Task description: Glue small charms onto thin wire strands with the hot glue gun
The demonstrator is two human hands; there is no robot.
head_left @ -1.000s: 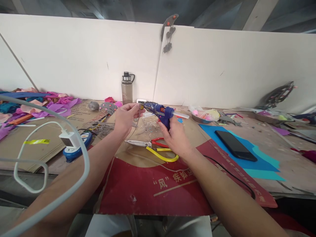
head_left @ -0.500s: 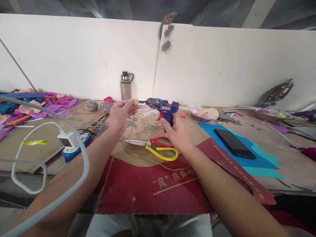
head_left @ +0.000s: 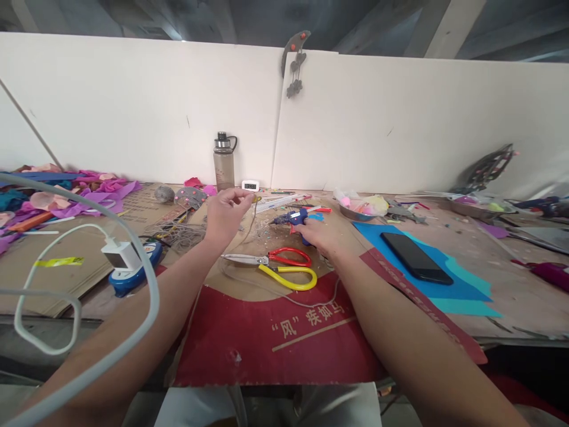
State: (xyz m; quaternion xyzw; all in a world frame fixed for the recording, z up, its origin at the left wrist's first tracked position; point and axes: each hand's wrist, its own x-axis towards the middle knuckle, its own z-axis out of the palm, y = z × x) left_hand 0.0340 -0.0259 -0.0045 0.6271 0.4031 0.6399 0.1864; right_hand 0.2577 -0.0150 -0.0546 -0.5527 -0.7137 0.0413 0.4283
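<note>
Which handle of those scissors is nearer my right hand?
The curved red handle of the metal-bladed scissors; the curved yellow handle lies farther from your right hand, which is on the blue glue gun.

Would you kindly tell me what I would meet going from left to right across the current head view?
Yellow tape on the white cable → white charger → wire tangle → left hand → hot glue gun with the right hand at its handle → black smartphone.
</note>
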